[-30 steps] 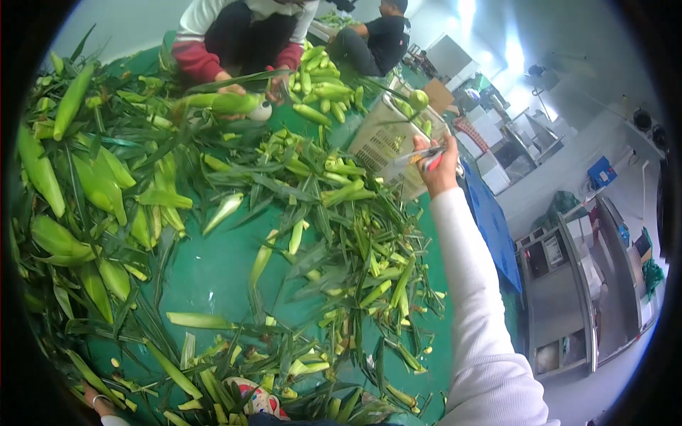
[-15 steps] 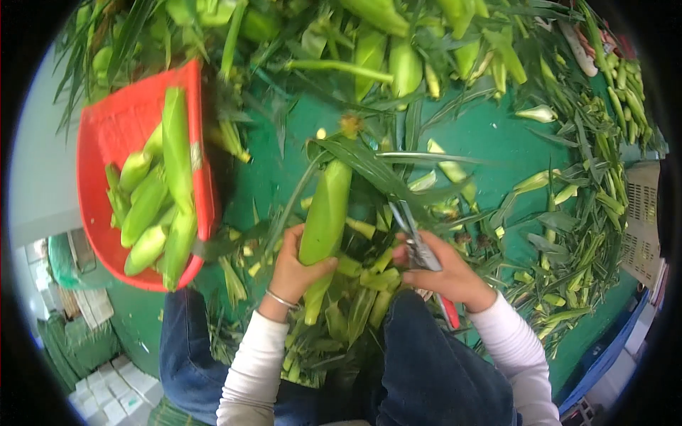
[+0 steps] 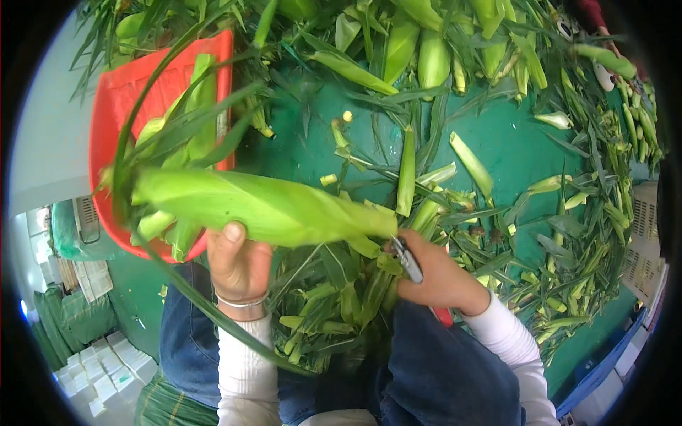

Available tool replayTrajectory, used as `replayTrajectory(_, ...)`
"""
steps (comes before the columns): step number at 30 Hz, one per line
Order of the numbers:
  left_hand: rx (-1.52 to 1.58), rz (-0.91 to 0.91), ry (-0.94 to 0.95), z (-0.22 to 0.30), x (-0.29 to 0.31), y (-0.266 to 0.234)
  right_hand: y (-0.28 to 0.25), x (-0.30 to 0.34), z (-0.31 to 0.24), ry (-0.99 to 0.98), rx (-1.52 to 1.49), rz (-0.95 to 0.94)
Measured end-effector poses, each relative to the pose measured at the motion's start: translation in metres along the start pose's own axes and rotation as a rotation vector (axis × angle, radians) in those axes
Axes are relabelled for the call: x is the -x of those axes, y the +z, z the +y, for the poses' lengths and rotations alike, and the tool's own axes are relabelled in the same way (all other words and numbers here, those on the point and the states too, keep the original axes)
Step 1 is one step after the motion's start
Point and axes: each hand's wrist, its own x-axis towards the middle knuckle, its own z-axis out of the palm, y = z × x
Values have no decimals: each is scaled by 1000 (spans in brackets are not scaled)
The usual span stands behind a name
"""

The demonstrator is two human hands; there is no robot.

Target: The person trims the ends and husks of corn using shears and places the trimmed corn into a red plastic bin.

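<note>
A long ear of corn in its green husk (image 3: 270, 206) lies crosswise in front of me. Its leafy silk end points left over the red container, and its stalk end points right. My left hand (image 3: 238, 263) grips it from below, thumb against the husk. In my right hand (image 3: 447, 277) are pruning shears (image 3: 407, 261) with a red handle end, closed in my fingers. The blades meet the stalk end of the ear; whether they have cut into it is hidden.
At the left a red plastic scoop-shaped container (image 3: 142, 92) holds several husked-on ears. Corn ears and leaves (image 3: 433, 60) heap along the far side. Trimmings (image 3: 575, 263) litter the green floor (image 3: 490, 135) and right side. Another person's red sleeve (image 3: 591, 13) shows at the far right.
The ear has swung from upright to crosswise, its leafy end now left. My right hand has brought the shears from beside the ear to its stalk end.
</note>
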Motion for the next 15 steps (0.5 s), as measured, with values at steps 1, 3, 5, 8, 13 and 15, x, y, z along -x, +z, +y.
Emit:
replayTrajectory(1, 1, -6, 11, 2, -2, -1, -1, 0, -6, -1, 17, -24)
replayTrajectory(3, 25, 35, 116, 8, -3, -6, 5, -4, -17, -156, 9, 32)
replayTrajectory(5, -65, 109, 159, 5, 2, 1, 9, -17, -34, -133, -46, -9)
replayTrajectory(8, -153, 308, 114, -6, 15, 3, 22, -41, -35, -164, -125, -15)
replayTrajectory(13, -310, 305, 161, -16, 29, 2, 42, -55, -20, -118, -267, -35)
replayTrajectory(15, -381, 300, 152, -19, 32, -9, 50, -53, -18, -147, -353, 53)
